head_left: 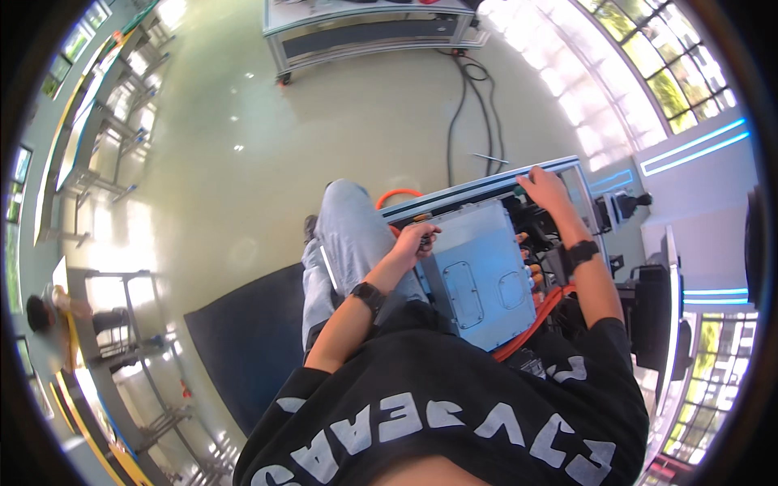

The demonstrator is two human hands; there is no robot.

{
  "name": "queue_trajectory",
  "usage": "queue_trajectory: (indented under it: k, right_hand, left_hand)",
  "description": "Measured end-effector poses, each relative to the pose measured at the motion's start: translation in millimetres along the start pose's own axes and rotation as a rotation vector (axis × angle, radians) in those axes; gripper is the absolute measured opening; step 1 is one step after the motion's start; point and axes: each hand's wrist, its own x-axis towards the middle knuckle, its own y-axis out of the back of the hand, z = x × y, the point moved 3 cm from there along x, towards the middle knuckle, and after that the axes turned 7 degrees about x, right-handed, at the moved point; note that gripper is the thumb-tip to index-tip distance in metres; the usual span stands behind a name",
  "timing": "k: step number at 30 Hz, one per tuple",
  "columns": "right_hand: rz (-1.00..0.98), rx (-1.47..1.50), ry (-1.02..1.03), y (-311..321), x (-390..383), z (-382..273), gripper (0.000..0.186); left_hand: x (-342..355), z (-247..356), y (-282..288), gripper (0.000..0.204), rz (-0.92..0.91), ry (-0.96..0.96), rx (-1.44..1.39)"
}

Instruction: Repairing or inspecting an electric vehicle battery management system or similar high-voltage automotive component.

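A light blue-grey metal box [478, 271] with bolted cover plates sits inside an aluminium-framed bench [478, 188] in front of me. My left hand [417, 243] is closed at the box's far left corner. A small dark thing shows at its fingers, too small to name. At the far right, my right hand [547, 190] is curled over the frame rail, beside dark parts and cables inside the bench. Its fingertips are partly hidden. Orange cables [539, 320] run along the box's near right side.
Another wheeled bench [369, 40] stands across the floor, with black cables [478, 105] trailing from it. A thin rod [491, 159] lies near them. A monitor [660, 304] is at my right, a dark mat [251, 340] at my left. Long tables [81, 154] line the left side.
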Motion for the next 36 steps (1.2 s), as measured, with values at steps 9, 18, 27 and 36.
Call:
queue_trajectory:
  k: [9,18,27,36]
  right_hand:
    - [0.035,0.006,0.124,-3,10,12,0.028]
    - [0.292,0.187,0.532,4,-9,9,0.031]
    - [0.032,0.341,0.260,6,0,9,0.036]
    - [0.090,0.011,0.149,-7,8,16,0.045]
  left_hand:
    - [1,0,-6,0.018,0.024,0.004,0.015]
    - [-1,3,-4,0.018,0.030,-0.005,0.021]
    - [0,0,2,0.018,0.033,-0.002,0.017]
    - [-2,3,-3,0.018,0.033,-0.003,0.030]
